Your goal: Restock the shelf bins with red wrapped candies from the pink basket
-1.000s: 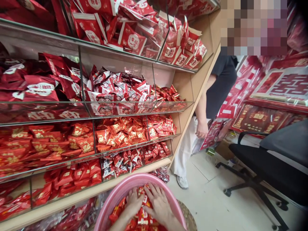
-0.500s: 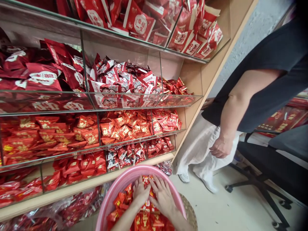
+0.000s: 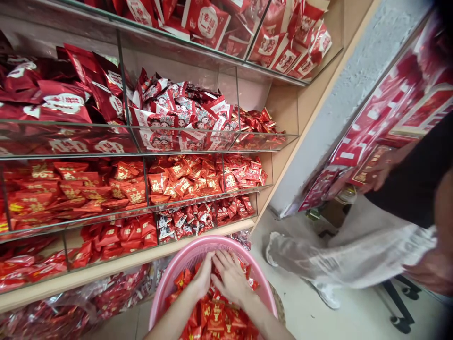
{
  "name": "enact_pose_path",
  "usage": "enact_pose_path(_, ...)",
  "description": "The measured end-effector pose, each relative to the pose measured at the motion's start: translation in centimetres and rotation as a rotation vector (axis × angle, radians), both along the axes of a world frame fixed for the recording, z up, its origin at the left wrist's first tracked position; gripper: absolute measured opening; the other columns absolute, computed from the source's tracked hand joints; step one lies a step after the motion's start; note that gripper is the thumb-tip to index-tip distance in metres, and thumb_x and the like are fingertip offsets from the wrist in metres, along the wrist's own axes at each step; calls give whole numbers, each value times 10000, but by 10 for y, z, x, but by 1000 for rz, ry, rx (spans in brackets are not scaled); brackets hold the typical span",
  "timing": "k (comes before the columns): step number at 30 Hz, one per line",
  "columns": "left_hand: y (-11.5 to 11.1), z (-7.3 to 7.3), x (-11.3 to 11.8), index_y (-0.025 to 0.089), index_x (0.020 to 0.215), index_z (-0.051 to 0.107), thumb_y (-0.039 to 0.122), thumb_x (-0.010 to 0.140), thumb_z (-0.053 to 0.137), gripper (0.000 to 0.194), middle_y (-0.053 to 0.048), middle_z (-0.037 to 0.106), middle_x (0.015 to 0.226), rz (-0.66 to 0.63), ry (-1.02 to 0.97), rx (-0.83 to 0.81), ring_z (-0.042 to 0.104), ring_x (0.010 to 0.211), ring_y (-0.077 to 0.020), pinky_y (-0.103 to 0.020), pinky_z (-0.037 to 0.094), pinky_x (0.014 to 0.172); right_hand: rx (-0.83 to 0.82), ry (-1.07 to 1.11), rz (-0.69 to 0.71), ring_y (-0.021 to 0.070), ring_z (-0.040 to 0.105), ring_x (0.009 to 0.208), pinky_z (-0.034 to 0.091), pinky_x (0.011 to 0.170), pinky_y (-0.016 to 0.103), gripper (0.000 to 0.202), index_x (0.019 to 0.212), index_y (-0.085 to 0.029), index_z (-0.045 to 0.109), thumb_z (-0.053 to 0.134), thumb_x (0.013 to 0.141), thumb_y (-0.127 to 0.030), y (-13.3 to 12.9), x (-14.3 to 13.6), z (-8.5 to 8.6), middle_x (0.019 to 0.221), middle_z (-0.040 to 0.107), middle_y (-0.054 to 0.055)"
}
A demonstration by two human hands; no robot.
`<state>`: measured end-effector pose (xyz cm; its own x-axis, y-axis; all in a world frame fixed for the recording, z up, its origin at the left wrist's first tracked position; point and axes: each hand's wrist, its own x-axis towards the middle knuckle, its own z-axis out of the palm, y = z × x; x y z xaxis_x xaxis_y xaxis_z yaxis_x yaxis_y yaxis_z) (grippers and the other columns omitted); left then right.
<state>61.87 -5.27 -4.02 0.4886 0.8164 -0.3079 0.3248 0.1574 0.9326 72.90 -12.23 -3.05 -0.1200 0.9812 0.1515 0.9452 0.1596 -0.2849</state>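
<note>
Pink basket (image 3: 166, 289) was already heaped with red packets (image 3: 215, 317), and both hands, left hand (image 3: 202, 279) and right hand (image 3: 230, 278), pressed flat with loose fingers, grasping nothing.

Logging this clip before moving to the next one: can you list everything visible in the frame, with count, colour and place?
round pink plastic basket: one, pink, bottom centre, at the foot of the shelves
small red foil packets: many, red with gold print, heaped in the basket
glass-fronted wooden shelf unit: one, light wood with clear dividers, left and centre
packets in the shelf bins: many, red, some white-printed, sorted by compartment on each tier
bagged packets: several clear bags, red contents, under the lowest shelf
red printed decorations: several, red and gold, right wall
another person: one, dark top, pale trousers, right edge, blurred
left hand: on the packets in the basket
right hand: on the packets, beside the left hand
</note>
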Motion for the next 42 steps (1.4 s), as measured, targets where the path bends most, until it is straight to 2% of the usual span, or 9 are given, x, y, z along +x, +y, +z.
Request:
enact_pose_path(3, 15, 6, -8, 152, 1287, 475, 409, 925, 29, 629, -92, 551, 1320, -55, -37, -39, 529, 1191, -167, -343, 388, 1033, -11, 22, 108, 203, 274, 1360, 140, 1147, 448, 559, 1434, -209, 239, 299, 916, -411, 17, -10, 1, 1470, 360, 64)
enact_pose_path(7, 30, 12, -28, 125, 1247, 512, 456, 930, 108, 611, -118, 600, 1253, -133, 99, 33, 581, 1119, -163, -295, 422, 988, -47, 24, 81, 231, 396, 1270, 159, 1122, 492, 546, 1424, -199, 262, 338, 900, -336, 26, -10, -9, 1301, 539, 107)
enact_pose_path(11, 36, 20, -45, 121, 1253, 505, 367, 931, 266, 470, -126, 592, 1257, -138, 283, 222, 557, 1144, -193, -315, 407, 989, -43, -15, 76, 237, 444, 1185, 182, 1100, 510, 397, 1253, -240, 499, 341, 899, -327, 23, -7, -14, 1135, 596, 78)
enact_pose_path(15, 29, 25, -48, 141, 1152, 585, 189, 850, 406, 354, -138, 597, 1221, -160, 524, 442, 521, 1173, -268, -409, 337, 1039, -22, -45, 77, 230, 452, 1153, 185, 1094, 512, 336, 1155, -229, 552, 375, 880, -307, 21, -9, -14, 1099, 586, 69)
enact_pose_path(23, 12, 31, -34, 166, 1013, 646, 141, 825, 392, 317, -155, 650, 1072, -266, 781, 643, 579, 1076, -276, -429, 437, 940, 13, -32, 14, 265, 438, 1184, 177, 1095, 530, 471, 1114, -192, 576, 373, 870, -540, 21, -13, -21, 1101, 587, 96)
enact_pose_path(28, 10, 56, -42, 155, 1082, 619, 108, 834, 357, 364, -144, 642, 1087, -309, 827, 706, 577, 1060, -255, -395, 428, 940, 47, -11, 7, 225, 436, 1175, 151, 1110, 495, 281, 1021, -211, 585, 397, 892, -376, 15, -9, -18, 1079, 584, 68)
enact_pose_path(34, 4, 91, -77, 184, 1091, 621, 171, 874, 356, 343, -116, 629, 1114, -351, 820, 775, 570, 1054, -235, -340, 415, 929, 44, 15, -1, 206, 442, 1145, 121, 1116, 470, 216, 1002, -219, 580, 434, 869, -306, 8, -4, -13, 1073, 585, 49)
enact_pose_path(39, -9, 87, -92, 161, 862, 706, 92, 803, 395, 324, -150, 674, 976, -480, 956, 795, 535, 1079, -290, -419, 382, 954, 51, 12, -7, 206, 438, 1146, 113, 1115, 461, 219, 1015, -215, 583, 466, 844, -287, 7, -2, -12, 1071, 584, 47)
enact_pose_path(42, -14, 79, -83, 126, 870, 717, 49, 770, 373, 367, -188, 655, 1060, -478, 987, 821, 506, 1128, -311, -453, 341, 991, 45, 18, -11, 212, 433, 1158, 114, 1116, 462, 231, 1025, -214, 585, 465, 841, -285, 6, -2, -11, 1088, 584, 52)
